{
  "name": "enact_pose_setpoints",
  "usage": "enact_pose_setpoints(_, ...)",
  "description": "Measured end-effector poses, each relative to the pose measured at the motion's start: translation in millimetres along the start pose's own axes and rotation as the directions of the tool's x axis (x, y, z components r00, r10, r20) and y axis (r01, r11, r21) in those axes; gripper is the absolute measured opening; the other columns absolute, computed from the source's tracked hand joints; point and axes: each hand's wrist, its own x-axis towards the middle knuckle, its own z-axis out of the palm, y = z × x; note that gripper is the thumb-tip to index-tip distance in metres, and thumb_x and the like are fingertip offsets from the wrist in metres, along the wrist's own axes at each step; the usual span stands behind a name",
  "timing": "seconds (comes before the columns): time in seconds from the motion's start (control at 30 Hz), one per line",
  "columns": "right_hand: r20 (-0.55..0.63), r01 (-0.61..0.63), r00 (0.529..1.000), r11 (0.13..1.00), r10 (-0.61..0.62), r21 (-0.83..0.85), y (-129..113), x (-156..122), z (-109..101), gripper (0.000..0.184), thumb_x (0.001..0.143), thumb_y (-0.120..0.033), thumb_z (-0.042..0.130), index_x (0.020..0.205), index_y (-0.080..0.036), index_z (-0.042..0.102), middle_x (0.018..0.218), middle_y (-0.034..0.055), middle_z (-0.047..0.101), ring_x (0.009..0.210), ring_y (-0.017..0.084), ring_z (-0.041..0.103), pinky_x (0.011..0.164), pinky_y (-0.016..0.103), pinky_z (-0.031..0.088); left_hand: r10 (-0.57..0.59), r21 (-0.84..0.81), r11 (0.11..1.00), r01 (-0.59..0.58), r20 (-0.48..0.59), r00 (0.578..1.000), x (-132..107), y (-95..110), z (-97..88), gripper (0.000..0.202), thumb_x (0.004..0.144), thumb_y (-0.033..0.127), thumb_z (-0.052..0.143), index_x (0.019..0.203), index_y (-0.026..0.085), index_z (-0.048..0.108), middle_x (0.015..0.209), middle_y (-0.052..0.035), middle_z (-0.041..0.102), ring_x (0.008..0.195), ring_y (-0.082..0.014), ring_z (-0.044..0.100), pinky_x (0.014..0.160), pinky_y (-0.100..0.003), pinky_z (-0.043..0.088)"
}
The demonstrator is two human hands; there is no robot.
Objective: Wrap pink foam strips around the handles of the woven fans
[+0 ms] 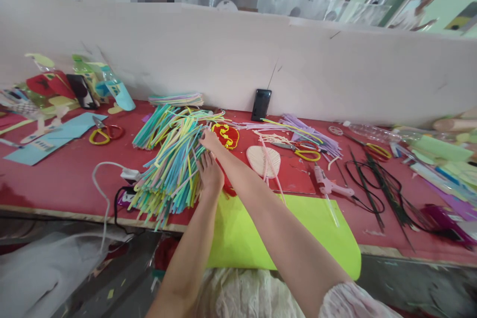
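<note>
- Right sleeve (354,303): pale, nearest the viewpoint, at 5 o'clock in the view.
- Left hand (211,176): fingers spread against the right edge of the stem bundle (171,174), not clenched.
- Right hand (209,140): at 12 o'clock from the left hand, fingers curled at the stems; blur leaves the grip unclear, cannot tell whether it closes on them.
- Stem bundle: multicoloured, at 9 o'clock from the left hand, on the red tabletop (67,184).
- Phone (261,104): upright, at 2 o'clock from the right hand.

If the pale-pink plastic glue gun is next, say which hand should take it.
Right hand, probably: its forearm lies between the left hand and the glue gun, across the left's direct path.
</note>
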Motion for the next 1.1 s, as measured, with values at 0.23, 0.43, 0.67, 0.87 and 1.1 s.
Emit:
enact_pose_setpoints(0.23, -0.08, -0.03, 0.996, 0.989, 0.042, 0.142, 8, -2, 1, 0.012, 0.069, -0.018, 0.056, 0.081, -0.02, 0.054, 0.088, -0.0005, 0.064, 0.084, 0.014, 0.06, 0.08, 0.026, 0.046, 0.002, 0.004, 1.0, -0.002, -0.029, 1.0, -2, 0, -1.0, 0.052, 0.085, 0.012, 0.023, 0.136, 0.0, 0.03, 0.142, -0.0179, 0.031, 0.133, -0.0291, 0.024, 0.11, -0.048, 0.013)
enact_pose_setpoints(0.43, -0.142, -0.059, 0.985, 0.97, 0.095, 0.238, 9, 1, 0, 0.012, 0.072, -0.02, 0.055, 0.084, -0.02, 0.053, 0.089, -0.0016, 0.065, 0.081, 0.009, 0.06, 0.076, 0.021, 0.045, -0.002, 0.019, 1.0, 0.003, -0.028, 1.0, 0, -1, 4.8, 0.053, 0.084, 0.013, 0.026, 0.136, 0.0, 0.03, 0.143, -0.0185, 0.029, 0.133, -0.0291, 0.023, 0.11, -0.047, 0.014)
enact_pose_setpoints(0.67, -0.352, -0.09, 0.919, 0.963, 0.178, 0.254, 22, 11, -47, 0.01, 0.077, -0.023, 0.049, 0.086, -0.019, 0.051, 0.09, 0.0008, 0.063, 0.082, 0.012, 0.059, 0.079, 0.024, 0.043, -0.014, 0.026, 1.0, 0.013, 0.022, 1.0, 1, 1, -0.2, 0.055, 0.082, 0.012, 0.026, 0.136, 0.0, 0.028, 0.145, -0.0158, 0.025, 0.134, -0.0285, 0.021, 0.111, -0.046, 0.014)
enact_pose_setpoints(0.87, -0.488, -0.098, 0.842, 0.954, 0.231, 0.282, 52, 20, -105, 0.011, 0.075, -0.022, 0.05, 0.085, -0.018, 0.052, 0.085, 0.001, 0.064, 0.079, 0.012, 0.06, 0.077, 0.024, 0.043, -0.015, 0.025, 1.0, 0.014, 0.013, 1.0, 2, 1, 3.5, 0.055, 0.083, 0.012, 0.026, 0.137, 0.002, 0.028, 0.145, -0.0154, 0.025, 0.135, -0.0272, 0.02, 0.111, -0.046, 0.013)
enact_pose_setpoints(1.1, -0.638, -0.096, 0.728, 0.959, 0.251, 0.267, 103, 30, -179, 0.014, 0.076, -0.02, 0.048, 0.09, -0.016, 0.05, 0.082, 0.0028, 0.062, 0.076, 0.012, 0.06, 0.07, 0.025, 0.047, -0.028, 0.044, 0.999, 0.025, 0.056, 0.998, 6, 1, 5.3, 0.058, 0.08, 0.01, 0.028, 0.138, 0.003, 0.026, 0.147, -0.0148, 0.02, 0.136, -0.0273, 0.017, 0.11, -0.048, 0.014)
